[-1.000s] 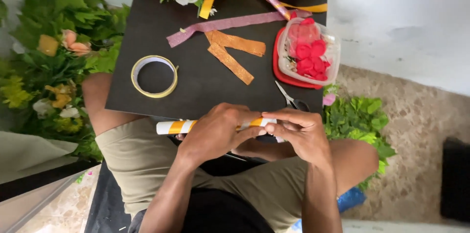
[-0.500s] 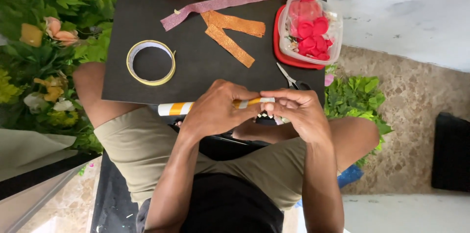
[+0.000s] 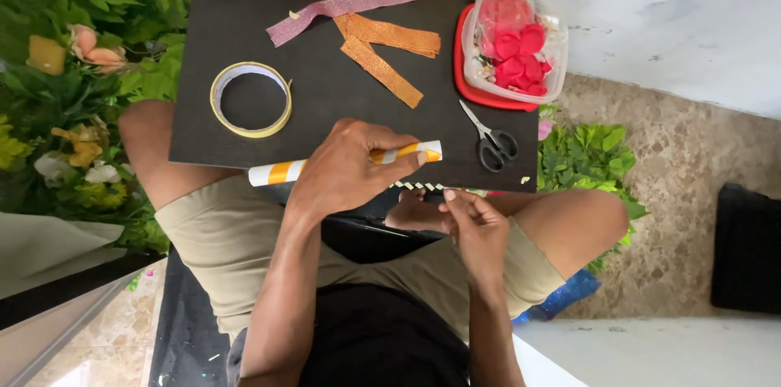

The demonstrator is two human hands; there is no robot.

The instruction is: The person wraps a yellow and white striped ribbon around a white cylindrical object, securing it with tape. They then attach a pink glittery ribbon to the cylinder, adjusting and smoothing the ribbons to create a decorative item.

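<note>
Green leaves and artificial flowers (image 3: pixel 77 45) crowd the far left of the frame, beside the dark counter (image 3: pixel 325 110) that rests across a seated person's lap. A ring of yellow tape (image 3: pixel 250 99) lies flat on the counter's left part. Below it, at the near edge, the left hand (image 3: pixel 346 167) is closed around a rolled paper tube (image 3: pixel 281 173) striped orange and white, which lies along the counter's edge with its ends showing on either side of the fist. Above, a purple glitter ribbon (image 3: pixel 358 3) runs slantwise, and 2 orange glitter strips (image 3: pixel 386 50) cross just under it. A thin patterned strip (image 3: pixel 411 185) stretches from the tube toward the right hand (image 3: pixel 472 224), whose fingertips pinch its end just off the counter's edge, over the person's knees. Black-handled scissors (image 3: pixel 488 139) lie shut on the counter to the right of the tube, near but not touching it. A clear plastic container (image 3: pixel 512 41) of red petals sits on a red lid at the counter's right side. More green foliage (image 3: pixel 586 159) lies on the stone floor beyond.
</note>
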